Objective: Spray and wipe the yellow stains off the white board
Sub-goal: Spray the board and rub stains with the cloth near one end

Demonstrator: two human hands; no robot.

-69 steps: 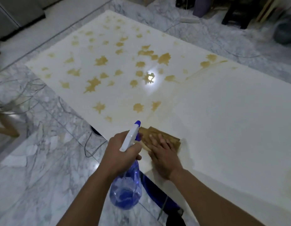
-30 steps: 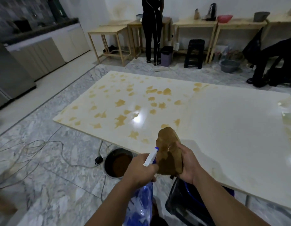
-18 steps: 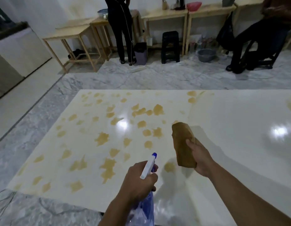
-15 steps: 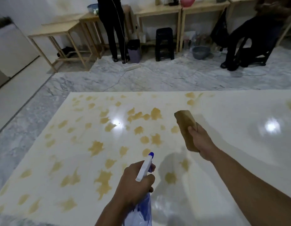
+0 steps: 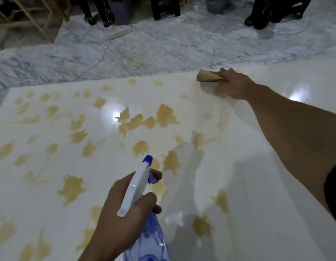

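Note:
The white board [image 5: 257,185] fills most of the view, with several yellow stains [image 5: 165,115] across its left and middle. My left hand [image 5: 124,210] grips a blue spray bottle [image 5: 139,185] near the bottom, its white nozzle aimed at the stains. My right hand [image 5: 234,84] is stretched out to the board's far edge and presses a brown cloth [image 5: 207,77] flat on the surface. The board's right part looks wet and mostly unstained.
Beyond the far edge lies a marble floor [image 5: 144,51] with cables and a white power strip [image 5: 119,33]. Legs of a standing person [image 5: 95,10], a dark stool, a seated person [image 5: 267,14] and wooden table legs [image 5: 37,17] line the top.
My right hand has carried the cloth from mid-air out and down onto the board's far edge. The view has tilted down and closer to the board. My left hand keeps the bottle.

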